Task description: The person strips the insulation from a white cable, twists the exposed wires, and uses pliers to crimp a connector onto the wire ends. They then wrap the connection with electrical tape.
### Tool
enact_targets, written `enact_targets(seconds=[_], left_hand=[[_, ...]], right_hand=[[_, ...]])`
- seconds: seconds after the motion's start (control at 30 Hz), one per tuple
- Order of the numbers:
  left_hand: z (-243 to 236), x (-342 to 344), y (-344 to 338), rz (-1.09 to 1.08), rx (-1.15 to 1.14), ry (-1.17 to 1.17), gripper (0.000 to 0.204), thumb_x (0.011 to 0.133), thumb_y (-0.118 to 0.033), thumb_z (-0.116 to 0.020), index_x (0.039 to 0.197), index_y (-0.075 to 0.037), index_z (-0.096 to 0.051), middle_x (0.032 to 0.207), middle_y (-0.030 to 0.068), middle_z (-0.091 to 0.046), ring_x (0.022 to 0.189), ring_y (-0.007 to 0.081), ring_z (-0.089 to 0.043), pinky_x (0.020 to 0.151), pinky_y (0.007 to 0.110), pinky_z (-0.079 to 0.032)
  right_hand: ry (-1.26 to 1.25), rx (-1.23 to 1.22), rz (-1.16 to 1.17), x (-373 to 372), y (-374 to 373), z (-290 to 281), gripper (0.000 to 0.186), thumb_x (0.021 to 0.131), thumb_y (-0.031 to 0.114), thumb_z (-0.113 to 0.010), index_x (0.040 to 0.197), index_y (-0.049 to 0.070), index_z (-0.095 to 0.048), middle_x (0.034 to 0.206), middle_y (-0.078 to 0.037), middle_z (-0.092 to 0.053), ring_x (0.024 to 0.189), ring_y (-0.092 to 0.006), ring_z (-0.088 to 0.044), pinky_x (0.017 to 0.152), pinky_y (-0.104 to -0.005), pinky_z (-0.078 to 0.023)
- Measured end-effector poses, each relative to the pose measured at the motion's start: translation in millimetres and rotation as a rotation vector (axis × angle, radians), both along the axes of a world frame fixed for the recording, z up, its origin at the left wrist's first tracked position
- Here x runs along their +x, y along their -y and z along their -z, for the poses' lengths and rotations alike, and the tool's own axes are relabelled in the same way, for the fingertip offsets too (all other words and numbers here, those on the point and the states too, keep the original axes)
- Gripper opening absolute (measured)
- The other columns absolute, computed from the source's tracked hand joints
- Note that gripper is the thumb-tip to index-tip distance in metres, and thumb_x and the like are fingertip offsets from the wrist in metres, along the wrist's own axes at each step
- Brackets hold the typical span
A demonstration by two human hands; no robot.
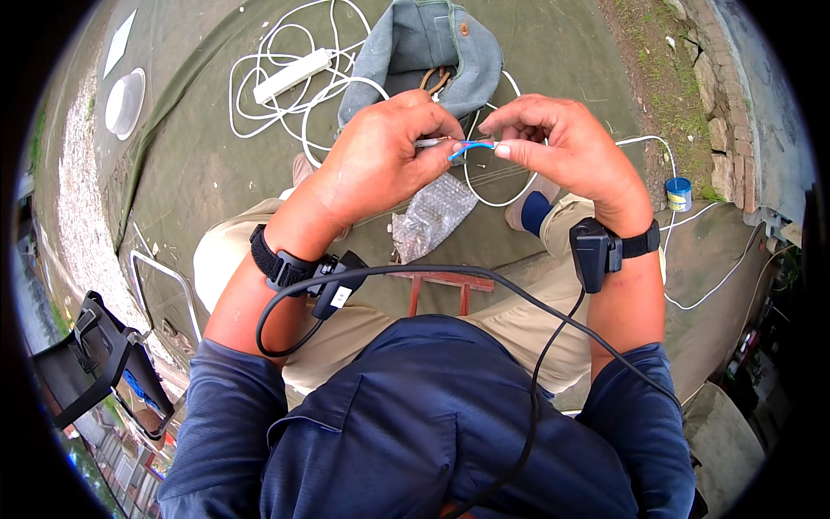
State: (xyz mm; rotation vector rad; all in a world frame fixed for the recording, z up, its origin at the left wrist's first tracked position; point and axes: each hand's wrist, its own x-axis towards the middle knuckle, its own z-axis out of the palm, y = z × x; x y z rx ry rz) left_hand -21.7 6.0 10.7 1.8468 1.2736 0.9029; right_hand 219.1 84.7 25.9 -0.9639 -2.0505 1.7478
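My left hand (380, 154) is closed in a pinch round a white cable (426, 142) near its stripped end. Blue and red wires (472, 145) run out of that end across the gap to my right hand (575, 149). There the thumb and forefinger of my right hand press together on the wire ends, with its other fingers curled above. Both hands are held up over the ground, just in front of a grey-blue cloth tool bag (358, 97) that has brown-handled pliers (439, 82) at its mouth. A loop of white cord (484, 204) hangs below the wires.
A white power strip (292, 76) lies among coiled white cord at the far left. Bubble wrap (432, 218) lies between my feet, near a red stool (441, 278). A blue can (679, 194) stands at the right, a black chair (91, 363) at the left. Green tarp covers the ground.
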Motion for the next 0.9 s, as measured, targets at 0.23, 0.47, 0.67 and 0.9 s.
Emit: enact_targets(seconds=[0.23,0.47,0.67,0.9], left_hand=[[1,-1,0,0.004,0.027,-0.002,0.010,0.084,-0.004,-0.074,0.092,-0.005,-0.069,0.081,0.0073,-0.060,0.075,0.0219,-0.058,0.065,0.033,-0.047],[2,-1,1,0.003,0.043,-0.004,0.011,0.083,-0.004,-0.075,0.091,-0.005,-0.069,0.081,0.0070,-0.059,0.075,0.0216,-0.059,0.064,0.033,-0.047],[2,-2,1,0.011,0.035,-0.014,0.013,0.082,-0.012,-0.075,0.092,-0.006,-0.069,0.084,0.0108,-0.062,0.076,0.0298,-0.063,0.066,0.039,-0.051],[3,-2,0,0.000,0.037,-0.004,0.013,0.082,-0.011,-0.075,0.092,-0.006,-0.068,0.082,0.0106,-0.061,0.075,0.0290,-0.062,0.065,0.039,-0.050]], right_hand=[[0.028,0.062,-0.028,-2,1,1,0.014,0.088,0.007,-0.072,0.100,0.002,-0.073,0.075,0.000,-0.059,0.069,-0.0079,-0.053,0.061,-0.0264,-0.043],[0.011,0.070,-0.026,-4,2,1,0.012,0.087,0.007,-0.072,0.098,0.001,-0.073,0.075,-0.001,-0.060,0.069,-0.0081,-0.054,0.061,-0.0270,-0.043],[0.007,-0.007,-0.023,-6,4,-1,0.013,0.086,0.007,-0.070,0.097,-0.001,-0.071,0.079,-0.002,-0.063,0.072,-0.0088,-0.058,0.064,-0.0270,-0.047],[0.010,-0.028,0.013,-12,7,-3,0.017,0.085,0.008,-0.069,0.099,-0.001,-0.070,0.081,-0.002,-0.064,0.073,-0.0087,-0.058,0.066,-0.0267,-0.049]])
